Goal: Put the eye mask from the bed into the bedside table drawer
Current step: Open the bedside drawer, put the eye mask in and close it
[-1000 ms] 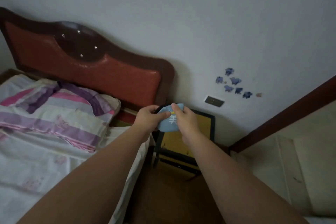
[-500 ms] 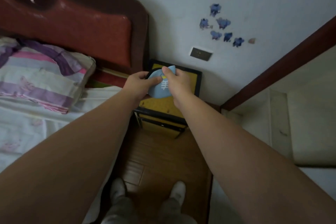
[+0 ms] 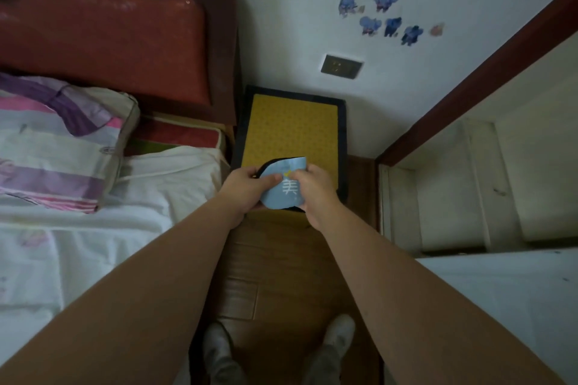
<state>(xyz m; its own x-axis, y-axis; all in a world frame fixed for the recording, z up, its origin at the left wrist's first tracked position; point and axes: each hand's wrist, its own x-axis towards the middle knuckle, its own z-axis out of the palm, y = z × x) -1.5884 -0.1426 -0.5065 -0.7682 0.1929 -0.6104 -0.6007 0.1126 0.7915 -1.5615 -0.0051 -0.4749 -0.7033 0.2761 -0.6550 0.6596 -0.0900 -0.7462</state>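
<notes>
A light blue eye mask (image 3: 283,192) with white stitched marks and a black strap is folded between both my hands. My left hand (image 3: 247,189) pinches its left edge and my right hand (image 3: 316,194) grips its right edge. The mask hovers over the front edge of the bedside table (image 3: 291,134), a dark-framed box with a yellow top that stands between the bed (image 3: 93,197) and the wall. From this steep downward angle the drawer front is hidden.
A striped pillow (image 3: 59,144) lies on the bed against the red headboard (image 3: 109,40). A dark wooden trim (image 3: 469,78) and white ledges run along the right. My feet (image 3: 275,350) stand on the brown wood floor. A wall socket (image 3: 341,66) sits above the table.
My view has tilted down and moved closer to the bedside table. Both hands, still holding the mask, now sit over the table's front edge instead of its back.
</notes>
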